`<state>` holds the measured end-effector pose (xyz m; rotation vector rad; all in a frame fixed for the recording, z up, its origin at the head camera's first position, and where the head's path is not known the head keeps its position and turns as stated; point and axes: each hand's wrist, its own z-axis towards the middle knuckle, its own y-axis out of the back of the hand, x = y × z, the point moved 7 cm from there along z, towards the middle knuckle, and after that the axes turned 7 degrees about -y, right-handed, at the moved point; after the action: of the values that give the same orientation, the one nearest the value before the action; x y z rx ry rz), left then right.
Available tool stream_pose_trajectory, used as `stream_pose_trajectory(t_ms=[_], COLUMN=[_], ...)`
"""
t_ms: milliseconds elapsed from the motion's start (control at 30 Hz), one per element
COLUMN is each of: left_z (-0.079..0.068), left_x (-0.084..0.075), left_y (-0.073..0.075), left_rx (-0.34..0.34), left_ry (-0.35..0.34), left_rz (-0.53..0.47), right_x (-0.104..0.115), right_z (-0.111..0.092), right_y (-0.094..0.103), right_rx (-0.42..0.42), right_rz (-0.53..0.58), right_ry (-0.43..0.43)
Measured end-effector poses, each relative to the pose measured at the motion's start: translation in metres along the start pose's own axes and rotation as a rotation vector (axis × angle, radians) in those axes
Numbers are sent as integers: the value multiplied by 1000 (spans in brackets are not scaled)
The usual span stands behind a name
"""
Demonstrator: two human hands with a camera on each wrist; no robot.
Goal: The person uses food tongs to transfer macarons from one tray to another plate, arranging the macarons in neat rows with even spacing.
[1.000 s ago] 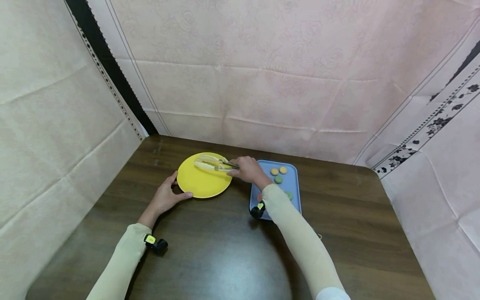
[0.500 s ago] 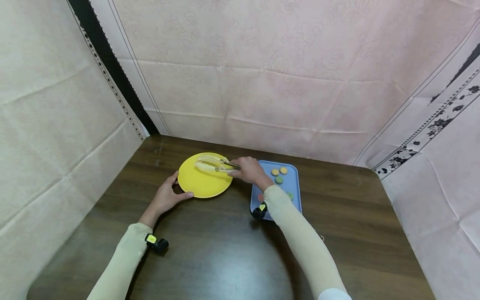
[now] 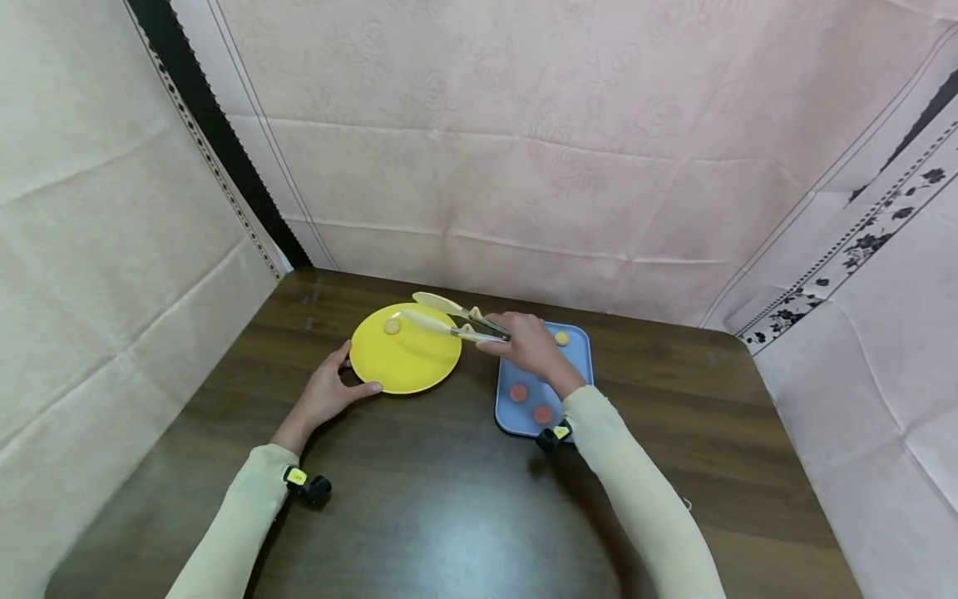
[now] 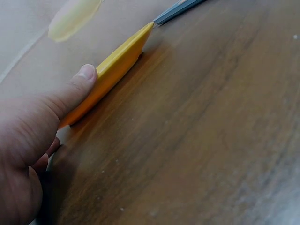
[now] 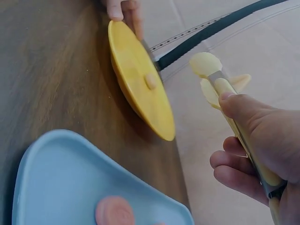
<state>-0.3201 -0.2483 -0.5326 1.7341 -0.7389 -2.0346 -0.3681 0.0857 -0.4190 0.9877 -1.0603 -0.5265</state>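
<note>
- Head: left hand [image 3: 323, 398] grips the yellow plate [image 3: 404, 363]; right hand [image 3: 525, 345] grips spread tongs [image 3: 434, 324]; yellow disc [image 3: 392, 326] lies on the plate.
- Left wrist: rim-only grip — slipping could turn the plate.
- Right wrist: tongs, apart from the plate — low swing may knock the disc.

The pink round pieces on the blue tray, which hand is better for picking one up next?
Probably the right hand: it holds the tongs near the blue tray. The left hand grips the yellow plate, farther away.

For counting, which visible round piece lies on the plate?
The yellow piece left of the tongs; another yellow piece and two pink pieces lie on the tray.
</note>
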Motion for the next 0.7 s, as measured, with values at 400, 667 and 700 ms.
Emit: stream_pose_trajectory(t_ms=[400, 667, 700], left_z=[0, -1, -1], left_x=[2, 0, 0], left_y=[-1, 1, 2], left_rx=[0, 1, 2], left_ry=[10, 5, 8], left_rz=[10, 11, 8], right_x=[-31, -61, -64], right_z=[-65, -106, -111], right_y=[45, 59, 61], right_rx=[-118, -111, -112], right_rz=[-20, -36, -40], right_ry=[-13, -128, -134])
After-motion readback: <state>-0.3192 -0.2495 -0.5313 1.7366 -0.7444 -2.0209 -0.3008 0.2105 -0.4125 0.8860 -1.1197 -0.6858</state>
